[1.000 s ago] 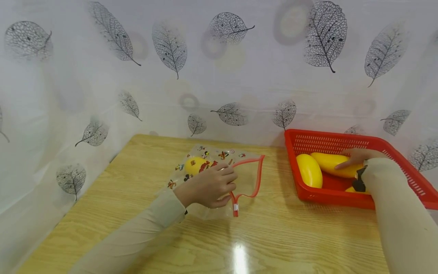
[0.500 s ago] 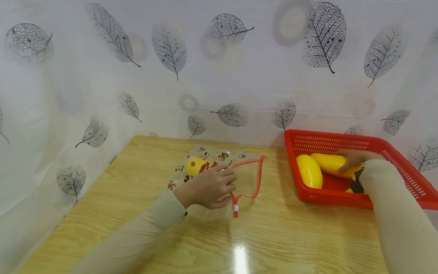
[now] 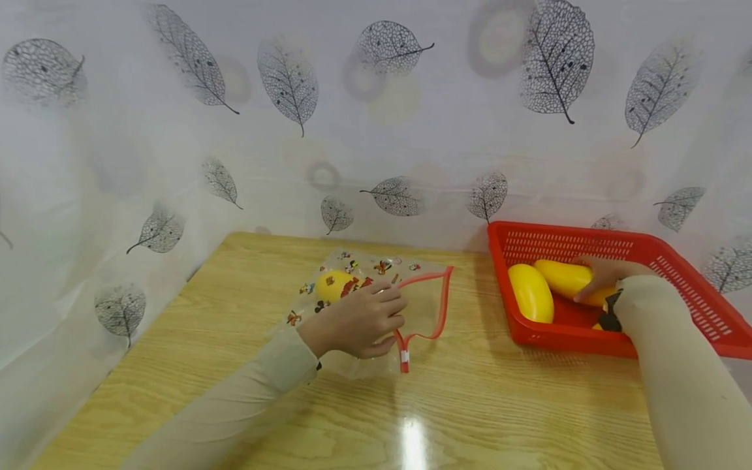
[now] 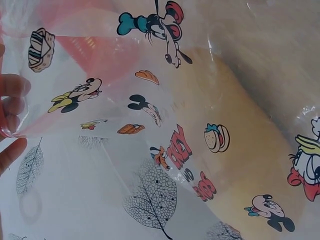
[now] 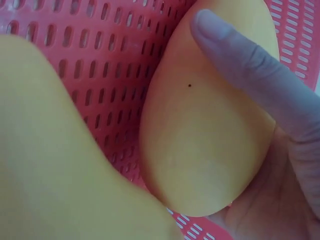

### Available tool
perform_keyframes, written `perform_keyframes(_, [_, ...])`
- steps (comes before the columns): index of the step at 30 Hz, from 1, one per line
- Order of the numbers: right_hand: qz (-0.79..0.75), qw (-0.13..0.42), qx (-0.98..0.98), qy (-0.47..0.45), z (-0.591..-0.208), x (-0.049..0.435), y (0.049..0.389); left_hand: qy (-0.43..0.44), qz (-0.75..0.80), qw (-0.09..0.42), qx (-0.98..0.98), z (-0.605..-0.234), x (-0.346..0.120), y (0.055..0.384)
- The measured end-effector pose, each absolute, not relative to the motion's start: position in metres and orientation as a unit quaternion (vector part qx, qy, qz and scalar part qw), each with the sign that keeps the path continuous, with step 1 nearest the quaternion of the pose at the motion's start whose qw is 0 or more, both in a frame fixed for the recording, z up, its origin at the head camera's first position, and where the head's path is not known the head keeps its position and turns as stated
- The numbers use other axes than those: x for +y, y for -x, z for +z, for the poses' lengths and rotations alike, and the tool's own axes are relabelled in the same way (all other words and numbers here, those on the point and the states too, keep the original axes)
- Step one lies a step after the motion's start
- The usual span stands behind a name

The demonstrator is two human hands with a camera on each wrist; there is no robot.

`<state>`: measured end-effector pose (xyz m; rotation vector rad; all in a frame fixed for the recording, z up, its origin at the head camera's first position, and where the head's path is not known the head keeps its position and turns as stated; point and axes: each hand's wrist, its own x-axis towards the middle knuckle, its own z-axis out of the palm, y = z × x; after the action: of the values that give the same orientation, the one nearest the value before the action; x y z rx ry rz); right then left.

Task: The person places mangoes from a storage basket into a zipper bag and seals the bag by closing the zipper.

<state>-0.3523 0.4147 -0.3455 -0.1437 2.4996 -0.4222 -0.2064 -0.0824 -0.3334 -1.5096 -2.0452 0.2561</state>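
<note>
My left hand (image 3: 361,320) pinches the edge of a clear zip bag (image 3: 384,266) printed with cartoon figures. The bag lies on the table with its red zip edge (image 3: 444,300) gaping toward the right. Through the film shows one yellow mango (image 4: 245,130). Over in the red basket (image 3: 572,343), my right hand (image 3: 613,271) grips a smooth yellow mango (image 5: 210,130), thumb across its near side and the other fingers mostly hidden behind it. Another mango (image 3: 531,294) lies left of it, against the basket's side. Part of a further yellow thing (image 3: 598,326) peeks out below my right wrist.
The wooden table (image 3: 493,411) reaches back to a white sheet (image 3: 435,143) printed with grey leaves. Between bag and basket runs a strip of bare wood. The basket's perforated walls (image 5: 95,50) rise around the fruit.
My right hand has shifted slightly left, bringing thumb and fingers closer around the mango in the basket. The left hand and the bag have kept their place.
</note>
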Motion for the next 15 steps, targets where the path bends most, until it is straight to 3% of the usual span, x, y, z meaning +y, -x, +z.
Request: perform_keyframes(15, [-0.144,0.284,0.946,0.060,-0.3396,0.4154,0.3473,0.569,0.092,0.296,-0.762,-0.3359,-0.0803,0.2083])
